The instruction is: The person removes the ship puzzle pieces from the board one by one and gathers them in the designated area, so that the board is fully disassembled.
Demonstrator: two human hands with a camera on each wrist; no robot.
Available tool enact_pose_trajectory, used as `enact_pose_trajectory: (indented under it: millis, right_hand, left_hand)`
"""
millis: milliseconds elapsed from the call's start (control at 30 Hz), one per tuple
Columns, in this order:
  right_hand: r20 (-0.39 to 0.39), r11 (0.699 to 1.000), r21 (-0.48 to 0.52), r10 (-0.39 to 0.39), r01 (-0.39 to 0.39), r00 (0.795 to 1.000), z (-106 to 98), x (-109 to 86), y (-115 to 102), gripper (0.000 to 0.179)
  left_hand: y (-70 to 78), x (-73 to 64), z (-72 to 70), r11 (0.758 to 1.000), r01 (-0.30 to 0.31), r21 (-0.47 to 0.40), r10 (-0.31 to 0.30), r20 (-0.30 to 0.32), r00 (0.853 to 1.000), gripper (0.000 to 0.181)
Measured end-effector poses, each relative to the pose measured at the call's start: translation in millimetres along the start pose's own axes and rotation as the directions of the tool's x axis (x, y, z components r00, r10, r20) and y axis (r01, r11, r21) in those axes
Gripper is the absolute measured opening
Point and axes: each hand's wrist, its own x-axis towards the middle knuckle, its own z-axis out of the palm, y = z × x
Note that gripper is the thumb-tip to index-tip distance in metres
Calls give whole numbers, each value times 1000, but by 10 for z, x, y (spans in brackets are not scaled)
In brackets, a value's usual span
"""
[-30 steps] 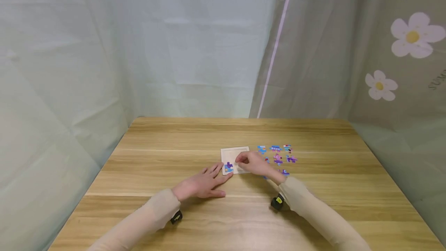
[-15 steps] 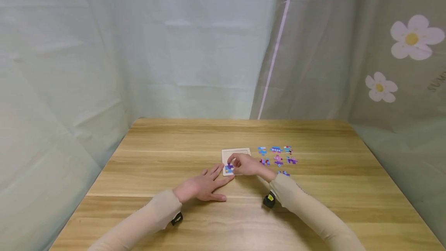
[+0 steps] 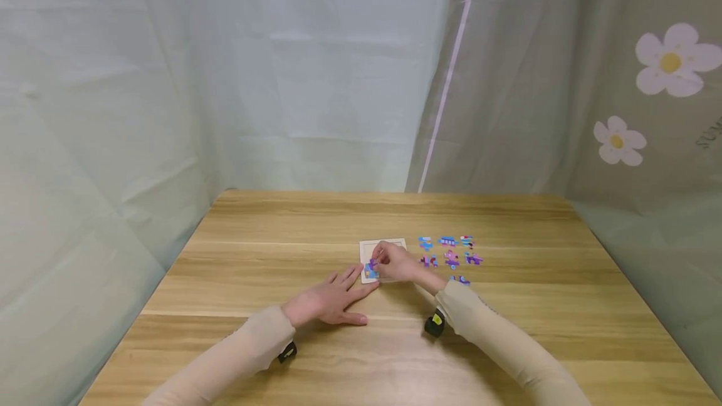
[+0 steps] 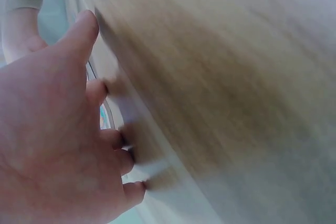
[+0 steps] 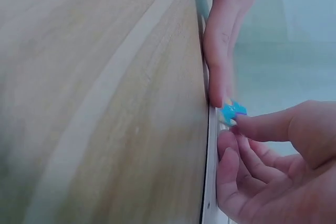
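Observation:
A square, pale puzzle tray (image 3: 400,242) lies on the table, with a blue and purple jigsaw piece (image 3: 370,271) at its lower left corner. My right hand (image 3: 397,264) pinches that piece by its edge between thumb and fingers. In the right wrist view the jigsaw piece (image 5: 231,112) looks tilted up from the tray (image 5: 213,182). Palm down with spread fingers, my left hand (image 3: 334,301) rests on the table, its fingertips against the tray's left and near edges. The right hand hides much of the tray's inside.
Several loose jigsaw pieces (image 3: 451,259) lie in rough rows on the wooden table (image 3: 271,224), to the right of the tray. Pale curtains (image 3: 316,80) hang behind the table and at both sides.
My right hand has moved left from the tray's middle to the corner jigsaw piece and now pinches it. The piece looks slightly raised. My left hand has stayed almost still.

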Motion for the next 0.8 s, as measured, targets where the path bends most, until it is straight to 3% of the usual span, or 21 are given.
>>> enact_pose_trajectory:
  millis: [167, 400, 533, 800]
  right_hand:
    - [-34, 992, 93, 85, -81, 996, -64, -34, 48, 16]
    - [0, 943, 298, 153, -146, 988, -226, -141, 147, 21]
    - [1, 939, 316, 144, -137, 990, -310, -211, 216, 20]
    - [0, 913, 360, 206, -192, 979, -515, -392, 332, 23]
  left_hand:
    - [-9, -1, -11, 1000, 12, -16, -12, -2, 1000, 80]
    - [-10, -5, -60, 998, 26, -50, -25, 13, 1000, 79]
    - [5, 1, -93, 997, 29, -65, -27, 27, 999, 79]
    - [9, 24, -136, 996, 35, -86, -29, 66, 997, 81]
